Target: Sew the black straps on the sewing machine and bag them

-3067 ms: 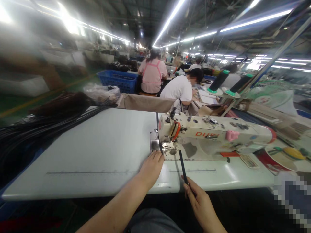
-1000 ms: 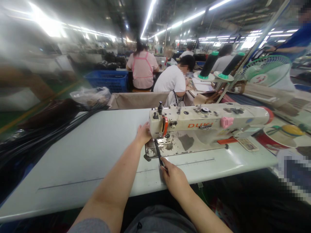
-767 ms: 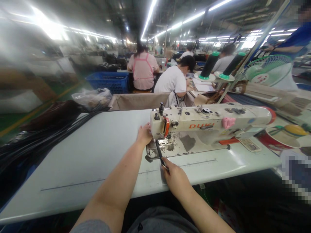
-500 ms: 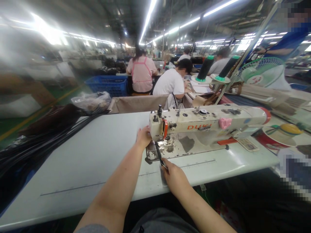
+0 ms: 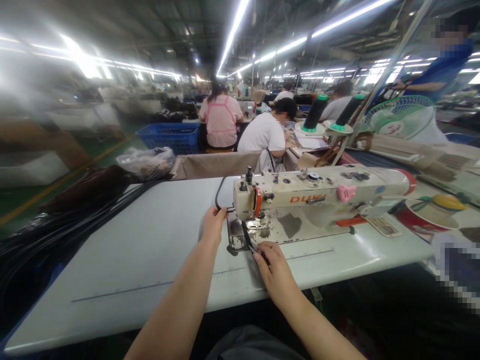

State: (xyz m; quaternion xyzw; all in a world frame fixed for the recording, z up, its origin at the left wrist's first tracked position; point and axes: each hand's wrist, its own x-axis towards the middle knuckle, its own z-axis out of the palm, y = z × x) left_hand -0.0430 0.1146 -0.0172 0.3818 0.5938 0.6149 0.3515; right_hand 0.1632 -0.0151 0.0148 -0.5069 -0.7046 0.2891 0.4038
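Observation:
A white sewing machine [image 5: 311, 195] stands on the pale table, its needle end toward my left. My left hand [image 5: 213, 222] is closed in a pinch on a thin black strip [image 5: 218, 192], just left of the machine head. From these fingers the strip curves up and back over the tabletop. In front of the presser foot, my right hand [image 5: 273, 265] has its fingers closed on the near part of a black strip [image 5: 247, 237], which runs toward the needle area. A pale, shiny edge shows by the right fingertips; I cannot make out what it is.
Long black strips [image 5: 93, 207] lie bundled over the table's left side. Two black thread cones [image 5: 315, 114] stand behind the machine. A green fan [image 5: 401, 117] and a red-and-white tub [image 5: 420, 215] are at the right. Co-workers sit ahead, near a blue crate [image 5: 170, 137].
My left hand has moved left and slightly toward me from behind the machine head, bringing a curved length of strip into view. My right hand remains in front of the presser foot, its fingers shifted slightly.

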